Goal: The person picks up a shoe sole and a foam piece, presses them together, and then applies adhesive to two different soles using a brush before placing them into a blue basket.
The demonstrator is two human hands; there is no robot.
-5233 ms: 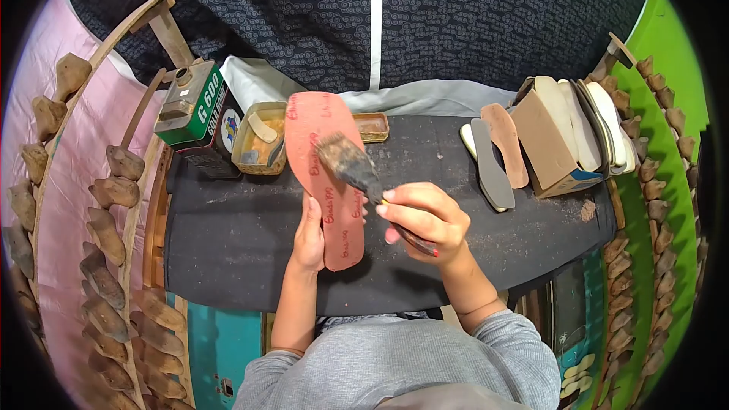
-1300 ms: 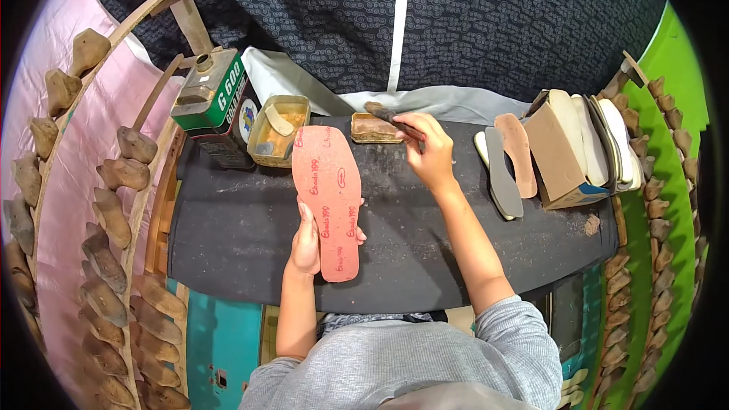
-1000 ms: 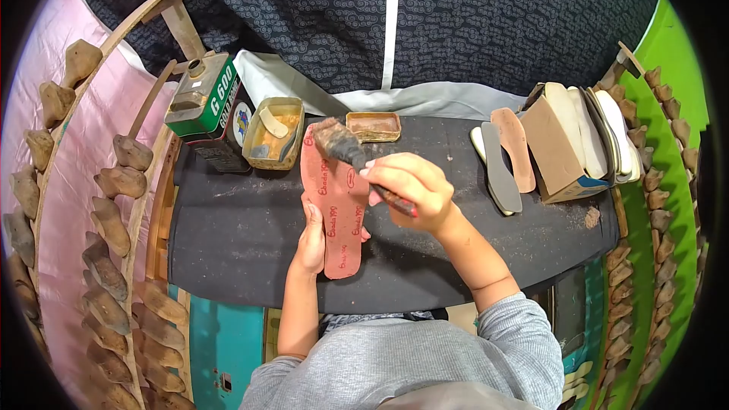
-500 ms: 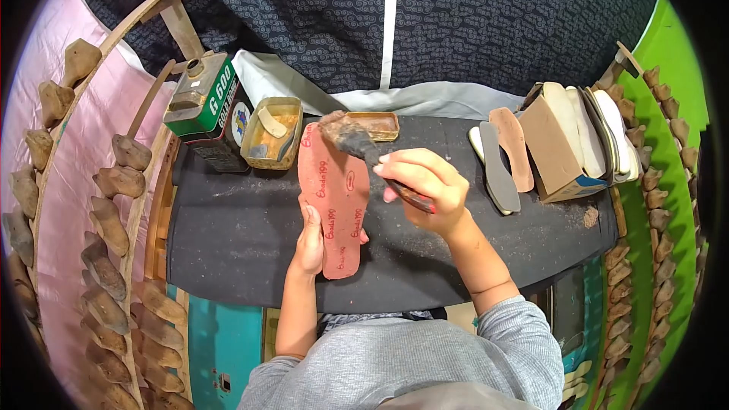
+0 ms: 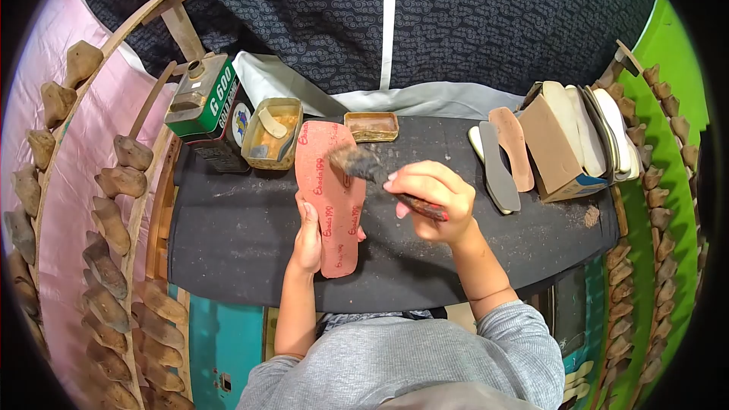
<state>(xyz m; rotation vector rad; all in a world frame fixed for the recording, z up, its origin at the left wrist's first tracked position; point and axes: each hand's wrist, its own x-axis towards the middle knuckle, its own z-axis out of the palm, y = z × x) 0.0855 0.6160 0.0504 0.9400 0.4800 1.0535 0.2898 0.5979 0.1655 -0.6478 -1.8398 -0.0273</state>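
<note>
A pink insole-shaped sheet (image 5: 334, 205) with red lettering is held upright by its lower left edge in my left hand (image 5: 308, 239), thumb on its face and fingertips showing at the right edge. My right hand (image 5: 431, 201) is closed round the handle of a brush (image 5: 361, 163) with dark, matted bristles. The bristle end lies over the upper middle of the sheet, and the handle's red end sticks out below my fingers. Whether the bristles press on the surface is hard to tell.
A green and black metal can (image 5: 209, 106), a tray (image 5: 272, 133) with scraps and a small shallow tray (image 5: 370, 127) stand behind. Loose soles (image 5: 499, 167) lie right, beside a box of soles (image 5: 566, 144). Racks of wooden lasts (image 5: 106, 258) flank the table (image 5: 425, 273).
The brush and my right hand have moved down and slightly right, from the sheet's top toward its middle. My left hand and the sheet have barely shifted.
</note>
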